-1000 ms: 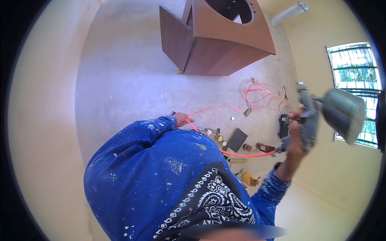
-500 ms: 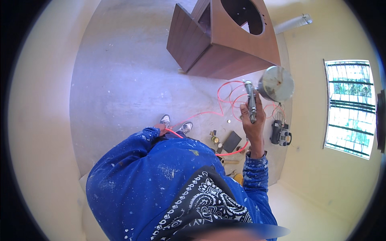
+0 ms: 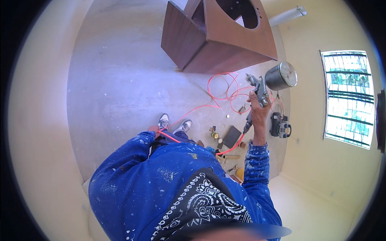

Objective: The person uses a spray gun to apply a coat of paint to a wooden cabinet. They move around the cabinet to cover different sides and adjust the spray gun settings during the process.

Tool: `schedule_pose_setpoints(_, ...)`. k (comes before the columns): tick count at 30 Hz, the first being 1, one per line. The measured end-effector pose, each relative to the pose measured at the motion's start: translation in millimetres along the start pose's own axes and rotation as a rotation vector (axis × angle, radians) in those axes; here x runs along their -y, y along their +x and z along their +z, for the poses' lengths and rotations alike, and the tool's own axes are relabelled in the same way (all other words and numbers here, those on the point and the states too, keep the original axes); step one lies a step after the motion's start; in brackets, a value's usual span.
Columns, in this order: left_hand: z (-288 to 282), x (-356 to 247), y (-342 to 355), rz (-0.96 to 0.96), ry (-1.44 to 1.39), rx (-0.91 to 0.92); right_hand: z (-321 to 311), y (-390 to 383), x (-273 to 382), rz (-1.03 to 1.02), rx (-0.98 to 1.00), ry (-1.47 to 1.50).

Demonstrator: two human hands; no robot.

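My right hand (image 3: 259, 112) is wrapped round the handle of a metal spray gun (image 3: 259, 86), raised out to my right. A round metal paint cup (image 3: 281, 76) is fixed to the gun and tips sideways. From below the handle a red air hose (image 3: 237, 145) runs back toward my waist. Low in front of my body, my left hand (image 3: 155, 131) is closed on a stretch of the same hose; its fingers are partly hidden. Beyond the gun stands a brown wooden cabinet (image 3: 233, 54) with a large round opening and a panel at its left side.
Loops of hose lie on the floor (image 3: 120, 92) near the cabinet. A small air compressor (image 3: 280, 125) sits by the right wall. Several cans (image 3: 215, 135), a dark flat board (image 3: 232, 137) and tools lie beside my feet. A barred window (image 3: 349, 98) is at right.
My right hand has turned the spray gun, so its body and the cup's side now show. The cabinet and window sit slightly higher in view. My left hand stays on the hose.
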State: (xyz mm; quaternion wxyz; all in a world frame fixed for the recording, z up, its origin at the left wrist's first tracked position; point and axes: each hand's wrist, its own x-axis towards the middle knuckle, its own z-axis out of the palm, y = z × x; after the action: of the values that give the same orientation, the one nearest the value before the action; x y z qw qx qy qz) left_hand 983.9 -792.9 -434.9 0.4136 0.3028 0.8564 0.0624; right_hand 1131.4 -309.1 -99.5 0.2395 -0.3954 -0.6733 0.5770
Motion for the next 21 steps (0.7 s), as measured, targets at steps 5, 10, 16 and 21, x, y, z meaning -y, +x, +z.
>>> schedule_pose_setpoints(5, 9, 18, 4, -0.021, 0.045, 0.031, 2, -19, -2, 0.013, 0.192, 0.23)
schedule_pose_setpoints(10, -8, 31, -9, -0.102, 0.214, 0.33, 1, -38, -11, -0.174, 0.119, 0.05)
schedule_pose_setpoints(16, -66, -2, -53, -0.117, 0.264, 0.427, -29, -27, 0, -0.202, 0.223, -0.083)
schedule_pose_setpoints(21, -103, -42, -75, -0.199, 0.169, 0.434, -91, 35, -15, -0.103, -0.021, 0.067)
